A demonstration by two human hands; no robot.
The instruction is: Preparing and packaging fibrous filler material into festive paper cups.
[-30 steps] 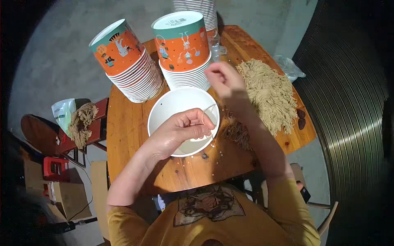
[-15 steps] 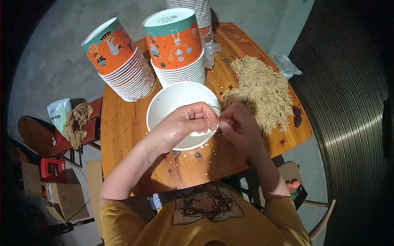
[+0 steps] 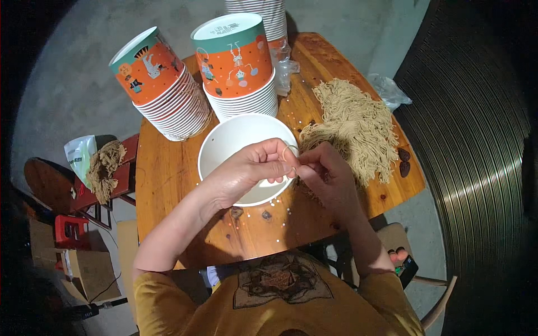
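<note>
Both hands meet over the right side of a round white paper bucket (image 3: 216, 154), its open mouth facing up. My left hand (image 3: 246, 171) is closed in a pinch on a thin looped strand (image 3: 288, 148), which looks like beige yarn. Right beside it, my right hand (image 3: 332, 178) pinches at the same strand, its fingertips almost touching the left ones. The strand's ends are hidden between the fingers. A large heap of beige yarn (image 3: 358, 131) lies on the table just beyond my right hand.
Two stacks of upside-down orange-and-green paper buckets (image 3: 235, 61) (image 3: 151, 70) stand behind the white bucket. Small white bits dot the wooden table (image 3: 168, 196). Dark lumps (image 3: 404, 162) sit by the right edge. A red stool (image 3: 72, 231) and a cardboard box (image 3: 94, 273) are at left.
The view has shifted very slightly. Both hands keep their pinch in nearly the same place, with a small change in the right fingers' pose.
</note>
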